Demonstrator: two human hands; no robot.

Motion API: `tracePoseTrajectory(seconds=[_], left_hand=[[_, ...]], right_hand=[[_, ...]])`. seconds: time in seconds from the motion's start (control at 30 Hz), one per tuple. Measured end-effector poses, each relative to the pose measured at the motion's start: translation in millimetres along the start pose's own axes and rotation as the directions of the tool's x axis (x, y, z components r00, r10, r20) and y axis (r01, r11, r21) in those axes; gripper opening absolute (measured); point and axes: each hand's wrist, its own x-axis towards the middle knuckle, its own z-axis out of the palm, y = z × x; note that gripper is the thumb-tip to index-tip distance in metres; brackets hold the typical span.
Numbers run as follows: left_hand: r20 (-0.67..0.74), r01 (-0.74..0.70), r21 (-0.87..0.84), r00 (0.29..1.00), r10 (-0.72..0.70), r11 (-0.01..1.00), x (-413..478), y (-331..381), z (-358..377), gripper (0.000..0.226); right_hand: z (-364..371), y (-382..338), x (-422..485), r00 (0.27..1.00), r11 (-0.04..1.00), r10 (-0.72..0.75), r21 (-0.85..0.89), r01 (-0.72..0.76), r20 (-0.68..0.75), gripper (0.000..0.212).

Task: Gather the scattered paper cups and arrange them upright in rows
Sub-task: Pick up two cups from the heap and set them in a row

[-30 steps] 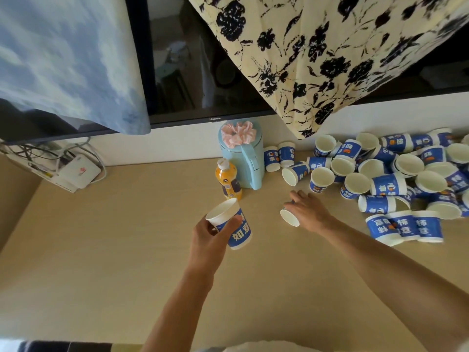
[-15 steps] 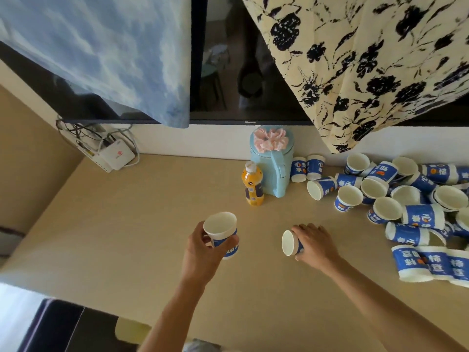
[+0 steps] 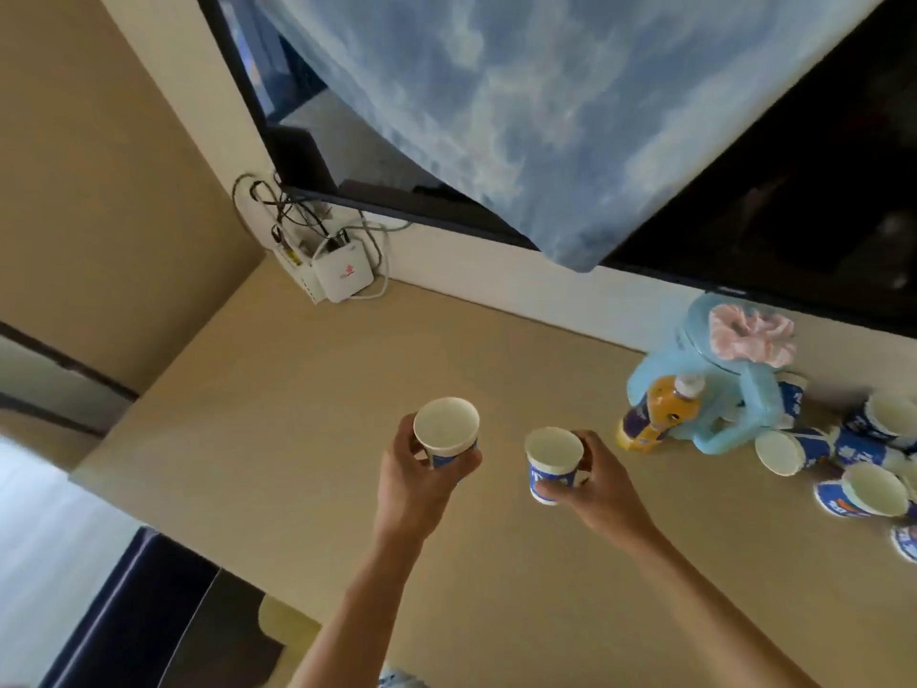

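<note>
My left hand point(image 3: 417, 484) grips a blue-and-white paper cup point(image 3: 446, 432), mouth up, above the tan tabletop point(image 3: 307, 414). Just to its right my right hand point(image 3: 603, 484) holds a second paper cup point(image 3: 553, 461), also mouth up. Both cups are held a little above the surface, side by side and apart. At the right edge several more cups point(image 3: 863, 494) lie scattered, some on their sides, some upright; most of that pile is out of frame.
A light blue jug point(image 3: 719, 404) with a pink scrunchie on its lid and an orange drink bottle point(image 3: 655, 414) stand right of my hands. A white router point(image 3: 342, 273) with cables sits in the far left corner. The table's left edge point(image 3: 99, 469) drops off beside my left hand.
My right hand has lifted the cup that lay on its side and turned it upright. Both hands and the view have swung left, away from the pile.
</note>
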Motion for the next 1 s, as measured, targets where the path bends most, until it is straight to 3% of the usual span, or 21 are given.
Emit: tracePoseTrajectory(seconds=[0.47, 0.83, 1.0], left_hand=[[-0.049, -0.026, -0.062, 0.999, 0.023, 0.998, 144.1, -30.7, -100.6, 0.05], [0.003, -0.076, -0.072, 0.997, 0.076, 0.995, 207.3, -39.5, -118.7, 0.052], [0.034, -0.091, -0.086, 0.995, 0.095, 0.992, 221.6, -43.2, -120.3, 0.052]], right_hand=[[183.0, -108.5, 185.4, 0.99, 0.989, 0.042, 0.147, -0.022, -0.135, 0.055], [237.7, -114.2, 295.8, 0.949, 0.985, -0.097, 0.111, 0.136, -0.301, 0.059], [252.8, -117.5, 334.2, 0.944, 0.989, -0.101, 0.074, 0.13, -0.313, 0.063]])
